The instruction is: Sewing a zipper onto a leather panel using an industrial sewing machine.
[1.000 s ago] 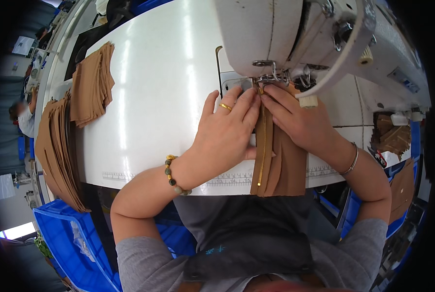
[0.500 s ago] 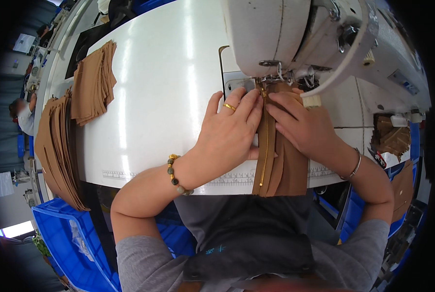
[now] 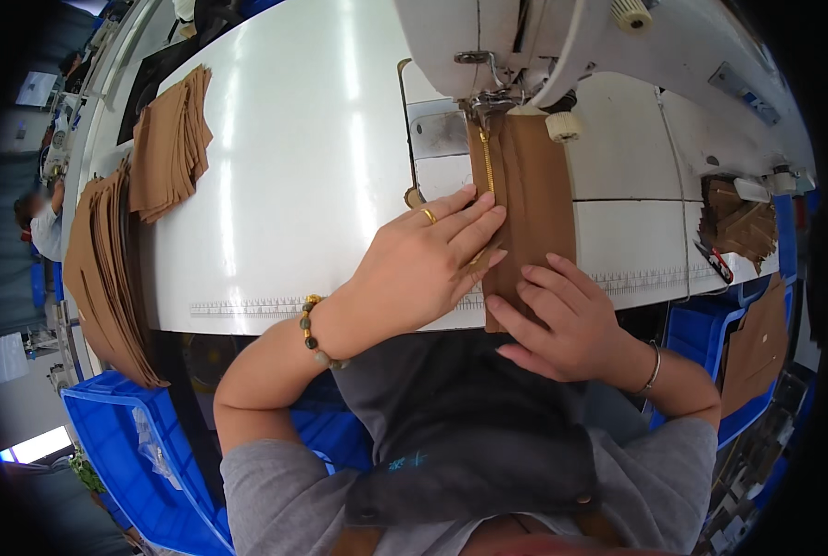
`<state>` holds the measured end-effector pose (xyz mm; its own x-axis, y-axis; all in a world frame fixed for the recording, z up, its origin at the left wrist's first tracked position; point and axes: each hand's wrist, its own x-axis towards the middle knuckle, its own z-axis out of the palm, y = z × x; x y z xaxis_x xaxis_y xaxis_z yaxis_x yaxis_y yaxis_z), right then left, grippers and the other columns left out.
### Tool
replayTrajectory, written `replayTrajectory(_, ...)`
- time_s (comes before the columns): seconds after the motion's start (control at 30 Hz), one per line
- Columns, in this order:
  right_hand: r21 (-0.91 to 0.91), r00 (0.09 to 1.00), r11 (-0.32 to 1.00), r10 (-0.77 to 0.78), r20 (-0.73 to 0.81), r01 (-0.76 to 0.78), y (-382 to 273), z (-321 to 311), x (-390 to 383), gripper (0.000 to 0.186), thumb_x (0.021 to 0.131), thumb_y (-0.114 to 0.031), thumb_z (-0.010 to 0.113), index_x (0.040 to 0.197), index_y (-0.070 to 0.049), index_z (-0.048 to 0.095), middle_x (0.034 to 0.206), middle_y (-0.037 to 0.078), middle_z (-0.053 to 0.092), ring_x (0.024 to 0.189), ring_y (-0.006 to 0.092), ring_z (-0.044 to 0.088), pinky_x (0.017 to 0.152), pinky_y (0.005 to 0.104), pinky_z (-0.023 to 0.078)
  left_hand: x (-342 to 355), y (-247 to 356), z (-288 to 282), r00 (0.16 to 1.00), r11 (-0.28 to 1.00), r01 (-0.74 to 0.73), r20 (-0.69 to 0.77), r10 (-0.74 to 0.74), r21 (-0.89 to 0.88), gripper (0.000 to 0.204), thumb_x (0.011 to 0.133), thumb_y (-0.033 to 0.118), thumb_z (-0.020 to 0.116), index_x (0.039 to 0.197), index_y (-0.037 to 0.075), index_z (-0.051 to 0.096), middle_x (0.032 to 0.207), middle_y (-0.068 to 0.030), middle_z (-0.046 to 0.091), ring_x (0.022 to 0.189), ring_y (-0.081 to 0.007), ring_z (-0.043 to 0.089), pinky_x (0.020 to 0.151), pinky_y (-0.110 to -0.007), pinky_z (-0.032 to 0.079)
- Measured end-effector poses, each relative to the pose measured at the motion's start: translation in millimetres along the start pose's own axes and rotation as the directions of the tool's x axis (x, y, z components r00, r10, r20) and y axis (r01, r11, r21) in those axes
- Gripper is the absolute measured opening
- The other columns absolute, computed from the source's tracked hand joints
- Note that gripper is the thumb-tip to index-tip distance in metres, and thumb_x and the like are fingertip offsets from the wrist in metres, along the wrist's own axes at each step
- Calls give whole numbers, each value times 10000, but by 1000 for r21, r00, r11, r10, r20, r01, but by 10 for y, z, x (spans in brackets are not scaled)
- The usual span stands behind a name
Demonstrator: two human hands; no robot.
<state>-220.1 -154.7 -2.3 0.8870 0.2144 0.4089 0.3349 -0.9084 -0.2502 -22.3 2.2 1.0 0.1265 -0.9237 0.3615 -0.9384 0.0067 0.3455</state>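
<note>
White worktable point(image 3: 284, 185) in a workshop, seen from above, with another person point(image 3: 45, 227) seated far off to the left of the hands. Beyond the hands, a pale sewing machine point(image 3: 437, 42) overhangs the table, its metal foot point(image 3: 490, 104) over the far end of a strip of brown cloth point(image 3: 539, 181). Along that strip's left side runs a gold-toothed zipper point(image 3: 487, 162), reaching from the foot down to the left hand point(image 3: 423, 255), which lies over part of it with fingers stretched out and close together. Nearer the body, the right hand point(image 3: 562, 320) has its fingers loosely curled and spread at the cloth's near end, by the table's front edge; whether it pinches the cloth, I cannot tell. The step in hand looks like guiding zipper and cloth beneath the foot; the next move seems to call for keeping both flat and straight, with fingertips clear of the foot. The machine's bulk hides the needle. Left of the hands sit two stacks of brown pieces point(image 3: 168, 144), above a blue bin point(image 3: 117, 408). To the right lie small snips point(image 3: 715, 264) and a heap of brown scraps point(image 3: 745, 222), with another blue bin point(image 3: 696, 334) below. Nothing loose stands between the hands and the foot.
</note>
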Motion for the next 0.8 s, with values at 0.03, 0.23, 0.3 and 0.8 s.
replayTrajectory(0.03, -12, 999, 1000, -26, -18, 26, -12, 67, -39, 308, 846, -203, 767, 1104, -40, 726, 1118, 114, 680, 1095, 309, 701, 1014, 458, 565, -17, 22, 15, 1000, 1000, -7, 3, 7, -1, 545, 790, 142, 759, 1318, 22, 695, 1359, -172, 705, 1281, -328, 677, 985, -386, 590)
replayTrajectory(0.23, -132, 965, 971, -217, -148, 198, 74, 228, -125, 164, 845, -168, 759, 986, -86, 771, 1036, 59, 721, 1032, 246, 727, 1001, 396, 573, -234, 383, 120, 999, 969, -3, -36, 12, 249, 450, 818, 116, 718, 1257, 21, 736, 1316, -154, 729, 1215, -318, 712, 903, -381, 619)
replayTrajectory(0.3, -138, 956, 966, -241, -167, 220, 78, 240, -126, 123, 843, -153, 755, 947, -92, 777, 1014, 49, 728, 1012, 232, 732, 996, 381, 576, -268, 446, 154, 996, 957, 6, -84, 19, 290, 426, 812, 115, 714, 1226, 22, 755, 1291, -149, 740, 1180, -312, 727, 886, -387, 621)
replayTrajectory(0.8, -157, 926, 950, -300, -231, 269, 92, 285, -116, 114, 865, -199, 808, 928, -109, 780, 974, 24, 709, 944, 204, 717, 957, 364, 588, -322, 510, 257, 983, 951, 93, -177, -41, 295, 402, 812, 186, 733, 1200, 94, 787, 1286, -80, 758, 1168, -278, 730, 931, -388, 580)
